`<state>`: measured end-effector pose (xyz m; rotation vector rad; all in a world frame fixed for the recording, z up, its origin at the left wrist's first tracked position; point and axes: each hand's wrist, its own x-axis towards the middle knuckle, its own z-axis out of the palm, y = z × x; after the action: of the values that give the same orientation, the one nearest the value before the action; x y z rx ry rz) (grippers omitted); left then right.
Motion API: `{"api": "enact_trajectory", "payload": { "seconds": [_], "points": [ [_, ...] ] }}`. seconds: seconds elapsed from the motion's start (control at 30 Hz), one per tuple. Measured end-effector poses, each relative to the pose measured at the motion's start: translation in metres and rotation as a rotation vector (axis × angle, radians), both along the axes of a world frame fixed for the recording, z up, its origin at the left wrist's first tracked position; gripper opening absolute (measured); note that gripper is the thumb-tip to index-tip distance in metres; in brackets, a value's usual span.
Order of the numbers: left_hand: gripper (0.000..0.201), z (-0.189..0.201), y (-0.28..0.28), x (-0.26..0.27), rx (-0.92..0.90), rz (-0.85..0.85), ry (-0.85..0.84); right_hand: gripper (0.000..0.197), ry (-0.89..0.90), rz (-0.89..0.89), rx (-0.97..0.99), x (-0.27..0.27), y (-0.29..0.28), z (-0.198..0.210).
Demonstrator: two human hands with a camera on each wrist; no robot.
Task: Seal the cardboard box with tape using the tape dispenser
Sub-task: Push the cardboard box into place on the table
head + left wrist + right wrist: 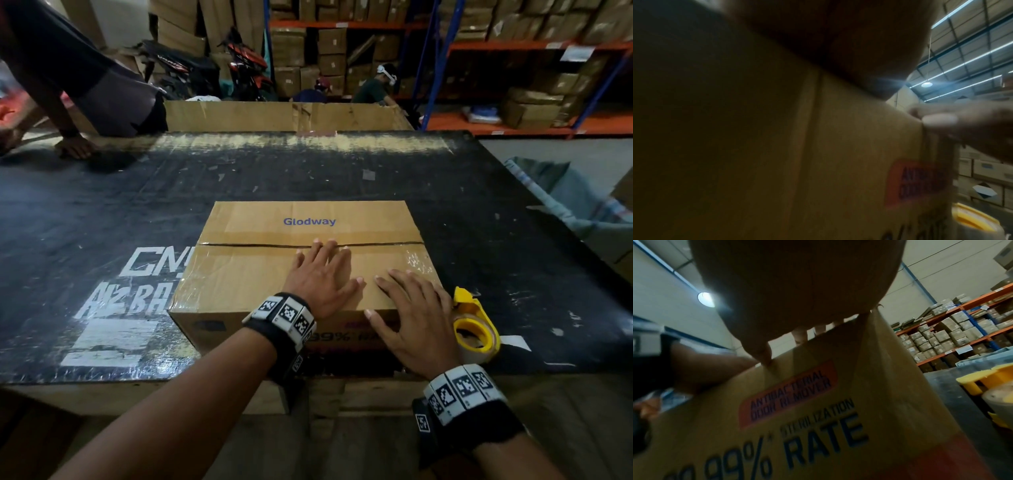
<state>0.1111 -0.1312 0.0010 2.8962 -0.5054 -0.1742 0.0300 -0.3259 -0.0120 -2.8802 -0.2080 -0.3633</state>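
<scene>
A brown cardboard box (246, 274) printed "Glodway" sits on the black table (342, 171), its two top flaps closed with a dark seam running across. My left hand (320, 274) lies flat on the near flap, fingertips at the seam. My right hand (411, 315) rests flat with spread fingers on the box's near right corner. A yellow tape dispenser (474, 325) with a clear tape roll stands on the table just right of the box, untouched. The wrist views show the box side (818, 426) with "99% RATE" print (777, 162) and the dispenser (990, 382) (974, 219).
Another person leans on the table's far left edge with a hand (73, 147). A large open carton (284, 116) stands beyond the table. Shelving with boxes (531, 68) fills the back right. A bag-lined bin (565, 202) is at the right.
</scene>
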Motion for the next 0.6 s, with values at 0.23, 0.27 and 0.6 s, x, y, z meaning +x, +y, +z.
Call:
{"api": "enact_trajectory", "payload": {
  "seconds": [0.23, 0.27, 0.6],
  "points": [
    [0.076, -0.002, 0.0, -0.002, 0.013, -0.003, -0.041, 0.073, 0.206, -0.003, 0.017, 0.062, -0.04, 0.036],
    [0.076, -0.001, 0.0, -0.001, 0.012, -0.004, -0.039, 0.076, 0.271, 0.016, 0.001, 0.071, -0.045, 0.037],
    [0.075, 0.008, -0.041, 0.006, -0.081, -0.012, -0.011, 0.073, 0.303, 0.132, -0.014, 0.088, -0.055, 0.012]
  ]
}}
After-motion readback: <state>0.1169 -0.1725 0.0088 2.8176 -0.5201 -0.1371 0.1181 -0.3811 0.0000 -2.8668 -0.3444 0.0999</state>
